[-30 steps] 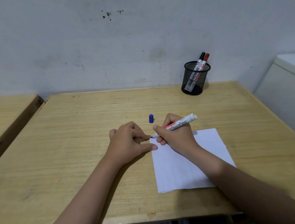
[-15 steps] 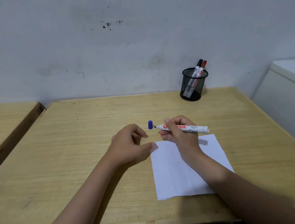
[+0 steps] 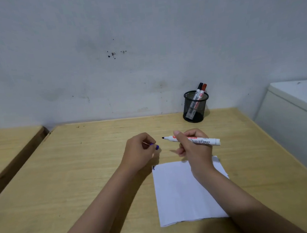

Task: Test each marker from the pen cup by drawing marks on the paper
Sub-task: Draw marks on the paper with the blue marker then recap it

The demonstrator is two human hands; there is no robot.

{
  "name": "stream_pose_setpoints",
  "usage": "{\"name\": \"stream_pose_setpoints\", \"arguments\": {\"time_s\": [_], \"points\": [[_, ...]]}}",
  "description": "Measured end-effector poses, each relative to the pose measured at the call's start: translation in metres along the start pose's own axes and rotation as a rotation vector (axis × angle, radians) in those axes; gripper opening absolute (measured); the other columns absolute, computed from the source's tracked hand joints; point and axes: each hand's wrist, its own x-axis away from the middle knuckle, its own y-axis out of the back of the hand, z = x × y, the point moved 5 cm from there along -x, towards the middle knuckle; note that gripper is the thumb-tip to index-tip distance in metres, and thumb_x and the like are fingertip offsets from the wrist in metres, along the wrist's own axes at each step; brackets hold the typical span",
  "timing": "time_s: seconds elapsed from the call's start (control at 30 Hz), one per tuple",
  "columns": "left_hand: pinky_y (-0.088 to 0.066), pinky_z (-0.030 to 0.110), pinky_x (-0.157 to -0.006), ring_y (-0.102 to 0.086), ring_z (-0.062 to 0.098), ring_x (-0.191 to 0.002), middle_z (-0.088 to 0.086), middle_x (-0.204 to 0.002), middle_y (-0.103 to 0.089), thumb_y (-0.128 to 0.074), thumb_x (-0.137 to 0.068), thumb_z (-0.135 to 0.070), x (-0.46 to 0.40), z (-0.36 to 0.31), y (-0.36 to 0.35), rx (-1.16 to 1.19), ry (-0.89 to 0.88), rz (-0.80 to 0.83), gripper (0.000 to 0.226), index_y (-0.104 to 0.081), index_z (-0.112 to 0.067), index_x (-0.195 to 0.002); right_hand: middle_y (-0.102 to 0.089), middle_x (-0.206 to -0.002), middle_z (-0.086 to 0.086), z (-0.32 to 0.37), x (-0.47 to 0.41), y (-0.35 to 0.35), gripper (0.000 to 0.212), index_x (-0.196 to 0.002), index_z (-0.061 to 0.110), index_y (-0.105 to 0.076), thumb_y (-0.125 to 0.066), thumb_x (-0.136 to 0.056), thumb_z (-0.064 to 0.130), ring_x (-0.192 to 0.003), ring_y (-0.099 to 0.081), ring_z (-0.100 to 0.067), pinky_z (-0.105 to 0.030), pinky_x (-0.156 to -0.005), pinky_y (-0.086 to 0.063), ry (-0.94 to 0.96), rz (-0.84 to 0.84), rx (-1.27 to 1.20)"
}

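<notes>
The right hand (image 3: 193, 148) gripped one uncapped white marker (image 3: 198, 140) level above the table (image 3: 80, 177), tip pointing left. The left hand (image 3: 139, 152) pinched one blue cap (image 3: 157, 147) just left of that tip. One white paper (image 3: 182, 193) lay nearer, a short blue mark at its far-left corner. Two capped markers (image 3: 200, 92), black and red, stood in one black mesh pen cup (image 3: 195, 107) far right.

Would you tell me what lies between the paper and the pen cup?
In the head view, the right hand holding the uncapped marker sits between the paper and the pen cup; beyond it, only bare table.
</notes>
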Motion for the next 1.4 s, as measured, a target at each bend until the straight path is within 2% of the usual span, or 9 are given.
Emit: {"name": "stream_pose_setpoints", "arguments": {"time_s": [0.23,0.33,0.73,0.87,0.97,1.07,1.17,1.27,1.4], "points": [[-0.052,0.028,-0.076,-0.065,0.016,-0.073,0.009,-0.079,-0.068,-0.063,-0.081,0.0,0.021,-0.037,0.015,0.612,0.068,0.075,0.013,-0.068,-0.011,-0.079,-0.061,-0.048,0.0,0.024,0.004,0.01,0.027,-0.066,0.007,-0.049,-0.071,-0.08,0.013,-0.034,-0.038,-0.012,-0.019,-0.035,-0.031,0.041,-0.014,-0.028],[-0.053,0.029,-0.078,-0.066,0.015,-0.073,0.007,-0.077,-0.07,-0.063,-0.081,0.0,0.03,-0.048,0.013,0.664,0.08,0.109,0.013,-0.069,-0.011,-0.079,-0.056,-0.055,-0.013,0.03,0.009,0.009,0.027,-0.065,0.008,-0.049,-0.072,-0.079,0.012,-0.035,-0.038,-0.01,-0.021,-0.036,-0.032,0.062,0.005,-0.011],[-0.058,0.023,-0.069,-0.068,0.013,-0.064,0.004,-0.066,-0.07,-0.066,-0.079,-0.001,0.05,-0.069,0.011,0.86,0.126,0.09,0.006,-0.07,-0.004,-0.081,-0.046,-0.051,-0.009,0.051,0.021,0.003,0.031,-0.064,0.006,-0.044,-0.072,-0.078,0.004,-0.033,-0.039,-0.012,-0.021,-0.036,-0.034,0.186,0.047,-0.096],[-0.059,0.024,-0.073,-0.066,0.014,-0.063,0.003,-0.064,-0.069,-0.066,-0.079,-0.001,0.048,-0.071,0.014,0.875,0.136,-0.013,0.005,-0.069,-0.003,-0.083,-0.052,-0.049,-0.006,0.043,0.022,-0.005,0.04,-0.064,0.009,-0.052,-0.073,-0.073,0.042,-0.038,-0.044,-0.016,-0.026,-0.042,-0.04,-0.066,0.083,-0.127],[-0.058,0.025,-0.073,-0.065,0.015,-0.064,0.006,-0.067,-0.067,-0.067,-0.079,-0.002,0.042,-0.071,0.023,0.85,0.117,-0.132,0.004,-0.069,-0.003,-0.082,-0.053,-0.048,-0.009,0.046,0.024,-0.004,0.06,-0.057,0.01,-0.051,-0.06,-0.062,0.069,-0.038,-0.045,-0.02,-0.026,-0.042,-0.042,-0.222,0.201,0.118],[-0.056,0.023,-0.069,-0.065,0.013,-0.063,0.007,-0.068,-0.067,-0.066,-0.08,-0.002,0.034,-0.073,0.032,0.76,0.054,-0.2,0.005,-0.069,-0.004,-0.082,-0.054,-0.053,-0.008,0.076,0.017,0.006,0.041,-0.056,0.017,-0.051,-0.079,-0.066,0.045,-0.043,-0.044,-0.015,-0.026,-0.048,-0.041,0.306,0.218,0.415],[-0.051,0.017,-0.06,-0.063,0.013,-0.063,0.008,-0.066,-0.068,-0.068,-0.078,-0.003,0.027,-0.082,0.028,0.638,-0.009,-0.178,0.006,-0.071,-0.008,-0.076,-0.058,-0.078,0.008,0.101,0.011,0.006,0.032,-0.083,0.016,-0.064,-0.081,-0.065,0.036,-0.071,-0.053,-0.01,-0.02,-0.067,-0.041,0.938,0.243,0.791],[-0.05,0.02,-0.061,-0.064,0.011,-0.061,0.008,-0.066,-0.069,-0.07,-0.076,-0.004,0.02,-0.093,0.019,0.605,-0.033,-0.141,0.004,-0.071,-0.008,-0.077,-0.068,-0.082,0.007,0.103,-0.003,0.003,0.034,-0.093,0.017,-0.068,-0.075,-0.067,0.037,-0.074,-0.061,-0.019,-0.036,-0.066,-0.05,1.084,0.315,1.01],[-0.05,0.023,-0.065,-0.067,0.012,-0.068,0.011,-0.074,-0.069,-0.069,-0.079,-0.015,0.001,-0.108,0.009,0.588,-0.071,-0.099,0.018,-0.066,-0.007,-0.095,-0.071,-0.081,0.003,0.109,-0.019,0.007,0.044,-0.117,0.021,-0.062,-0.072,-0.074,0.021,-0.069,-0.061,-0.011,-0.032,-0.061,-0.053,1.132,0.336,0.991]]}}
